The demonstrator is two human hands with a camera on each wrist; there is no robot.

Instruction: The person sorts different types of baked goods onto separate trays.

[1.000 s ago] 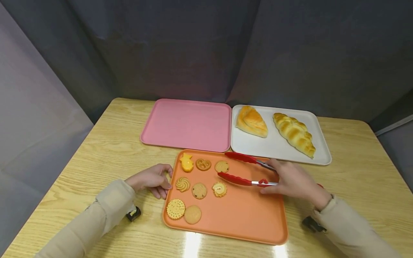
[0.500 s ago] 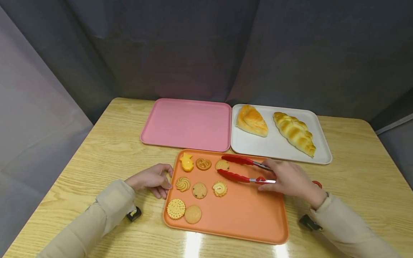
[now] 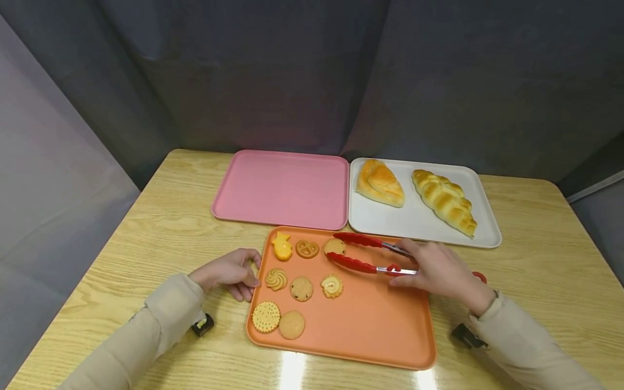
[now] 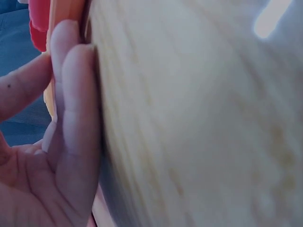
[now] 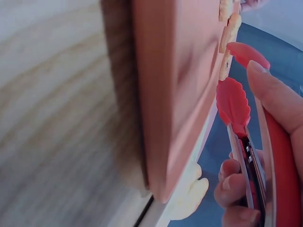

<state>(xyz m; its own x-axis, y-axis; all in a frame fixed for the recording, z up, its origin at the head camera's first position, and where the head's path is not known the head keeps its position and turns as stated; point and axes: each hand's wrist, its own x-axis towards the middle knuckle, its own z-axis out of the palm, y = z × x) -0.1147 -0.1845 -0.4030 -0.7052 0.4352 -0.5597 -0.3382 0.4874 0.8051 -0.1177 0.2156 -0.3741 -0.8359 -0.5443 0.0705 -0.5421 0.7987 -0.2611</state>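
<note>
My right hand [image 3: 441, 273] grips red-tipped metal tongs [image 3: 361, 265], also seen close in the right wrist view, where the tongs' red heads [image 5: 233, 105] stand apart. In the head view their tips lie to either side of a chip cookie [image 3: 335, 247] in the back row; contact cannot be told. The cookie's front edge is partly hidden by the lower tip. Thumb and fingers of my left hand [image 3: 233, 273] pinch the left rim of the orange tray [image 3: 370, 330]; the left wrist view shows the fingers [image 4: 78, 99] between rim and tabletop.
Several other cookies fill the tray's left part, among them a pretzel [image 3: 307, 249] and a pineapple-shaped one [image 3: 282, 246]. Behind lie a bare pink tray [image 3: 283, 187] and a white tray [image 3: 414, 227] with a bread wedge [image 3: 380, 184] and a braided loaf [image 3: 444, 201].
The tongs have shifted slightly left, and their tips have drawn closer together around the chip cookie. My right hand moved a little left with them; my left hand stays at the rim.
</note>
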